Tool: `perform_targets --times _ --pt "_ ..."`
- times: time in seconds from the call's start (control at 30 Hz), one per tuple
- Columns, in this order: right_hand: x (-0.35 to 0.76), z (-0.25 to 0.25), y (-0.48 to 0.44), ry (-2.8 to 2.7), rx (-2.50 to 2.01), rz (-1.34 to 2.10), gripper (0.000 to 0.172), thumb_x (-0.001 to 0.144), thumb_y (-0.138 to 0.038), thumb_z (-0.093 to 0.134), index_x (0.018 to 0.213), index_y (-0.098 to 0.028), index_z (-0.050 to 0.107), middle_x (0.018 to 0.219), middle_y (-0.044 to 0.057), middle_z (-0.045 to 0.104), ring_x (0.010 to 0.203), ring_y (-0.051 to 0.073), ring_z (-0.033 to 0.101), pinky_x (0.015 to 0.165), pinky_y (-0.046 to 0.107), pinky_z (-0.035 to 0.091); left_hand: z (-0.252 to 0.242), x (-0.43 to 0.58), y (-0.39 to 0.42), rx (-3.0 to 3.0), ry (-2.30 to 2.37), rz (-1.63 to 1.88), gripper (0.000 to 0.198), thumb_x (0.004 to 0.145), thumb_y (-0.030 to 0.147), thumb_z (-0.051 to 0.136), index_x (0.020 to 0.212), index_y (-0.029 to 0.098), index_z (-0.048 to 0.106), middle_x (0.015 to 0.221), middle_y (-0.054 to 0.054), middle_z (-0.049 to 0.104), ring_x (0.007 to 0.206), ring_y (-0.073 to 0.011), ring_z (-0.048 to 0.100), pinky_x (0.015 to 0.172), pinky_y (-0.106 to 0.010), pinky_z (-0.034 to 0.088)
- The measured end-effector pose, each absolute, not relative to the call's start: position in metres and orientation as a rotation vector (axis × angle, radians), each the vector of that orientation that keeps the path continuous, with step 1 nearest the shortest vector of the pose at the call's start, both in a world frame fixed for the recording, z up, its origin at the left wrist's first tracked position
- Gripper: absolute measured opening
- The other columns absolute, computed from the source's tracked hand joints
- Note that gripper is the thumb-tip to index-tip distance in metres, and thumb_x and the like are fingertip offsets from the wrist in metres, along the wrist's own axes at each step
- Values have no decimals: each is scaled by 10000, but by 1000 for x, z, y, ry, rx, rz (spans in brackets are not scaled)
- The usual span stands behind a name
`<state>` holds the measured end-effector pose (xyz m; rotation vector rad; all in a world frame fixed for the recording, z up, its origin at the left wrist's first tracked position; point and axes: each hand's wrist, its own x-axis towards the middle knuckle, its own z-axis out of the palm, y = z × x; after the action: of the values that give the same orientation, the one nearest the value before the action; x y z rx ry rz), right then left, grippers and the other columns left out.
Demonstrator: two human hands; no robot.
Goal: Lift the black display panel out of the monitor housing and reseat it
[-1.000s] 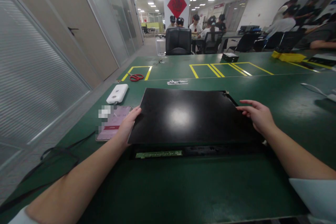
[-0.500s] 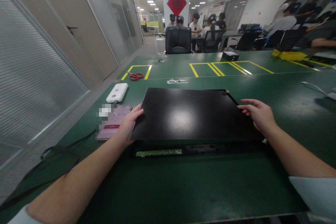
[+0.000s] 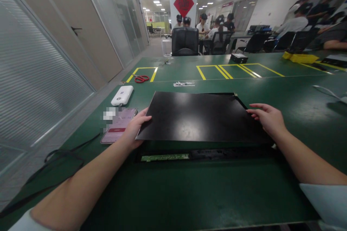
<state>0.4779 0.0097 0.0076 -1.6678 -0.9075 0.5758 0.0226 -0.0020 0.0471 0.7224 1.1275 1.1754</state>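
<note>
A flat black display panel (image 3: 187, 115) lies tilted over a shallow black frame (image 3: 217, 154), its left side raised. My left hand (image 3: 138, 126) is closed on the panel's left edge, thumb on top and fingers underneath. At the right side, my right hand (image 3: 269, 119) has its fingers bent against the edge of the black frame, with the index finger held a little apart. Through the gap below the panel's near edge, a green circuit board strip (image 3: 165, 157) shows inside the frame. The panel covers the rest of the frame.
On the green table (image 3: 173, 191), a phone (image 3: 119, 126) and a white power bank (image 3: 122, 95) lie left. Farther back are red-handled scissors (image 3: 142, 78), small white pieces (image 3: 183, 84) and a black box (image 3: 238, 58). A dark strap (image 3: 62, 155) hangs over the left edge. People sit beyond.
My left hand has raised the panel's left and near edges slightly, widening the gap above the frame. My right hand stays at the right edge. The view has shifted slightly.
</note>
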Motion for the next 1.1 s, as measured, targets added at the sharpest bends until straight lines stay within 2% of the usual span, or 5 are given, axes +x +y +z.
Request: perform_targets --times 0.47,0.6,0.83,0.93,1.1 --pt "488 9 7 -984 -1702 650 271 610 -292 817 876 -241 807 746 33 761 646 165 611 539 274 426 46 22 2 661 1174 1196 573 758 41 630 1321 144 663 779 -25 782 604 -195 713 540 -260 537" --pt "488 9 7 -1005 -1704 648 285 625 -187 737 894 -255 800 807 36 795 701 188 671 590 294 502 45 22 2 681 1165 1183 563 717 59 661 1269 171 674 801 -17 784 624 -202 721 547 -270 547" --pt "485 8 5 -1057 -1770 644 301 665 -134 710 934 -255 772 864 38 816 898 244 766 866 397 597 41 15 0 754 1149 1115 610 664 162 797 1257 219 665 944 -34 802 783 -262 771 650 -339 605" --pt "487 6 6 -1097 -1797 584 259 691 -191 726 938 -255 770 862 39 817 878 243 766 868 403 599 34 12 1 821 1091 1112 673 628 185 848 1274 201 660 1002 -60 805 884 -287 780 747 -368 623" --pt "490 3 7 -1137 -1820 487 220 731 -248 696 936 -255 778 847 38 813 744 215 739 788 378 597 25 11 3 884 1038 1109 690 646 190 854 1307 185 658 1040 -83 813 896 -299 790 756 -382 633"
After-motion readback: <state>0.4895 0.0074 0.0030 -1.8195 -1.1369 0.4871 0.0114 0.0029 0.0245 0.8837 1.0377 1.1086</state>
